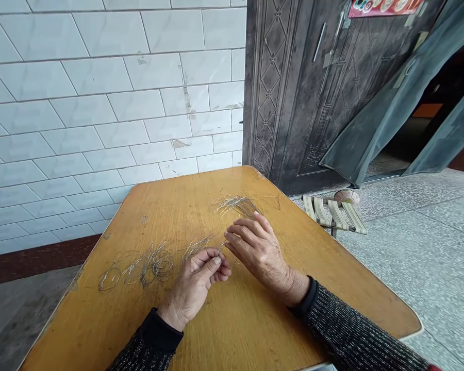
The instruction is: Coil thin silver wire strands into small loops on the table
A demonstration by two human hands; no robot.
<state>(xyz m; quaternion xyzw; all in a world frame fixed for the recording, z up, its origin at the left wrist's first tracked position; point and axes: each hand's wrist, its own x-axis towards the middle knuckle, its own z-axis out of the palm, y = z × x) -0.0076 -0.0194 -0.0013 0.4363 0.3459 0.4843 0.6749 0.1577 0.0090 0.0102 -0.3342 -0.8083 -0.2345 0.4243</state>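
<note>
Where the hands nearly meet, wire lies between.

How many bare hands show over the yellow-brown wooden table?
2: the bare left hand, pinching a thin metal wire, and the bare right hand, just to its right, both over the table. Neither is hidden.
</note>
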